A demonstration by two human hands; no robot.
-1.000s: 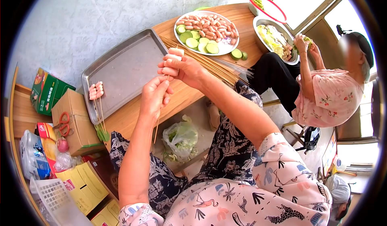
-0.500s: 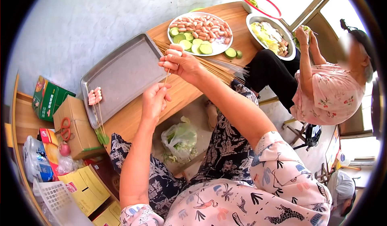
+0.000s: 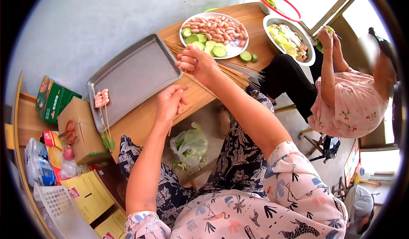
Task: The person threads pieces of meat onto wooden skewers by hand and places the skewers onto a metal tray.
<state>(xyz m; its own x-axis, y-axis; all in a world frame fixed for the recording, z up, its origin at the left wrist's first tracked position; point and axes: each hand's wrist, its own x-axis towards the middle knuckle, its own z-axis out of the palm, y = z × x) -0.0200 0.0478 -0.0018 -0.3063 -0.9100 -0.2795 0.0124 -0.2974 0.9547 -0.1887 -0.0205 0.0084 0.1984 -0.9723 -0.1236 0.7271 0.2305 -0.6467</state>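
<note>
My right hand (image 3: 200, 65) is closed beside the tray's right edge, its fingers curled round small pink sausages (image 3: 186, 64), partly hidden by the fingers. Lower and to the left, my left hand (image 3: 170, 103) has its fingers bent round a thin wooden skewer (image 3: 169, 131); a short piece shows below the wrist. Finished sausage skewers (image 3: 102, 98) lie at the left end of the grey metal tray (image 3: 132, 77). Behind my right hand stands a white plate (image 3: 233, 55) with many small sausages (image 3: 216, 26) and cucumber slices (image 3: 198, 45).
Loose skewers (image 3: 234, 73) lie beside the plate, near cut cucumber ends (image 3: 246, 56). A metal bowl (image 3: 310, 60) of food stands at right by a seated person (image 3: 341, 102) holding something green. Boxes (image 3: 83, 130) and scissors (image 3: 69, 131) are at left. A plastic bag of greens (image 3: 188, 147) sits below.
My right hand has turned and shifted slightly right, so less of the sausages shows. My left hand has moved slightly right, with the skewer piece now showing below it. The view has shifted slightly.
</note>
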